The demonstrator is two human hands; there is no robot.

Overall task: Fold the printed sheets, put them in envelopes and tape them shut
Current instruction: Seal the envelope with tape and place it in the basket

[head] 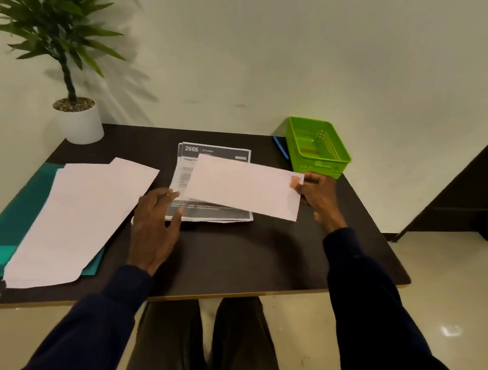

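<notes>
A stack of printed sheets with a dark header lies in the middle of the dark table. My right hand pinches the right end of a white envelope, thumb on top, holding it tilted above the sheets. My left hand hovers with relaxed fingers at the left edge of the sheets, just short of the envelope's left end. A pile of white envelopes lies on the left of the table.
A teal folder lies under the envelope pile. A green plastic basket stands at the back right, a blue pen beside it. A potted plant occupies the back left corner. The wall runs close behind the table.
</notes>
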